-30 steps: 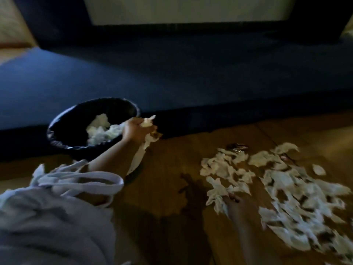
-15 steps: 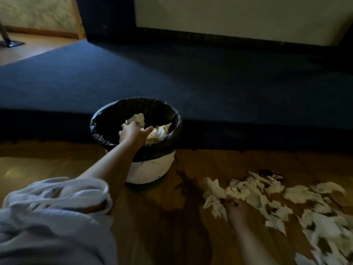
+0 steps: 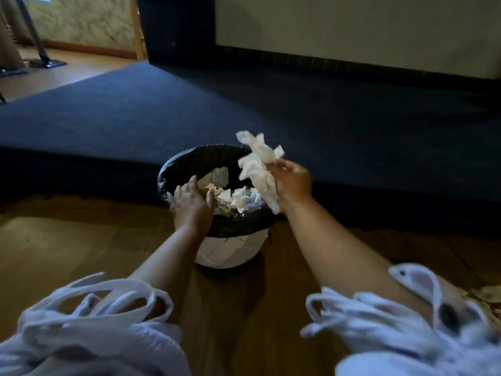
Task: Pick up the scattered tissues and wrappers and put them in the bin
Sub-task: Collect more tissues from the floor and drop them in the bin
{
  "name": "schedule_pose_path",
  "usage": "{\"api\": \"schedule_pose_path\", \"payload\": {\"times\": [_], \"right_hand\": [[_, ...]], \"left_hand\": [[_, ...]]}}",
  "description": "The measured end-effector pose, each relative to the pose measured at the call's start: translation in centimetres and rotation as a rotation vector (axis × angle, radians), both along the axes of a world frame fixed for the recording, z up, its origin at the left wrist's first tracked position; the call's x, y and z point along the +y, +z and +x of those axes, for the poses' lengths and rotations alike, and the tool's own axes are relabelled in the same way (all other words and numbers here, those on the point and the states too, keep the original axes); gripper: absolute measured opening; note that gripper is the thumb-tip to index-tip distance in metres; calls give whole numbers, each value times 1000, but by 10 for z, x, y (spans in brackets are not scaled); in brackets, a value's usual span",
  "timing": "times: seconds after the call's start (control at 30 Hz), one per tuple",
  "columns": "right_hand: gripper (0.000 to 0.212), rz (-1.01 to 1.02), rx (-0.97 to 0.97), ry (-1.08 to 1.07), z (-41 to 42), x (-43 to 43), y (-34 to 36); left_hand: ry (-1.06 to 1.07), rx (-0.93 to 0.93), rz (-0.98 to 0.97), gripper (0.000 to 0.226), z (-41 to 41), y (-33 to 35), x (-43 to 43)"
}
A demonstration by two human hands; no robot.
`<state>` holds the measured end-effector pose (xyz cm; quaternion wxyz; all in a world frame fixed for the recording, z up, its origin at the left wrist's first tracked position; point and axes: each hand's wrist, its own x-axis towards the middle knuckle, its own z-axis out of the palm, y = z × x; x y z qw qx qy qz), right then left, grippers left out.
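Tissue bunch [image 3: 257, 164], white and crumpled, is up in the air over the right rim of the bin [image 3: 233, 248]. The right hand [image 3: 292, 183] grips it, fingers curled round its middle. One end sticks up past the fingers. The other end trails down past the wrist, level with the rim.

The bin is a white tub with a black liner [image 3: 200, 161] folded over its rim, standing on the wooden floor [image 3: 67, 245]. It is part full: binned tissues [image 3: 241, 199] piled inside, and a printed wrapper [image 3: 223, 206] at the near side, lettering too small to read.

The left hand [image 3: 191, 204] is over the near-left rim with fingers straight and spread, thumb reaching toward the pile, holding nothing. Cannot tell if the palm presses on the liner. This hand covers the near-left part of the bin mouth, while the right part under the bunch shows open.

Dark blue carpeted platform [image 3: 271, 104] sits right behind the bin, its front edge just beyond the far rim. Pale wall panel [image 3: 352, 28] is behind that. A metal stand [image 3: 40, 50] is far off at upper left on lighter floor.

Loose white sleeves [image 3: 95, 308] hang from both forearms, low in view. A few floor scraps [image 3: 488, 293] show at the far right edge, well apart from the bin and behind the right arm.
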<state>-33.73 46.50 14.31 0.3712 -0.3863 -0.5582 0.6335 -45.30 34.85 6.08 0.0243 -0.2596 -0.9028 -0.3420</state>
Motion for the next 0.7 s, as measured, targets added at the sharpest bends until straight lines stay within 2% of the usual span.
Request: {"api": "schedule_pose_path", "payload": {"times": [0.13, 0.2, 0.27, 0.33, 0.47, 0.57, 0.63, 0.7], "right_hand": [[23, 53, -75, 102, -55, 10, 4], [23, 83, -227, 205, -69, 12, 1], [31, 133, -416, 309, -71, 12, -2], [31, 166, -467, 312, -67, 14, -6], [27, 387, -481, 260, -46, 17, -18], [26, 508, -382, 194, -16, 13, -28], [24, 517, -305, 130, 15, 8, -39], [24, 476, -267, 53, 56, 5, -54]], "left_hand": [[19, -6, 8, 52, 0, -1, 4], [12, -13, -12, 52, -2, -2, 4], [-4, -16, -18, 53, -3, -3, 3], [-18, 1, -13, 54, -4, -4, 3], [-41, 3, -4, 56, -3, -3, -1], [-84, 206, 37, 55, 6, 1, -4], [-182, 367, 95, 54, 20, 5, -2], [-313, 417, 176, 54, 43, 7, 8]]}}
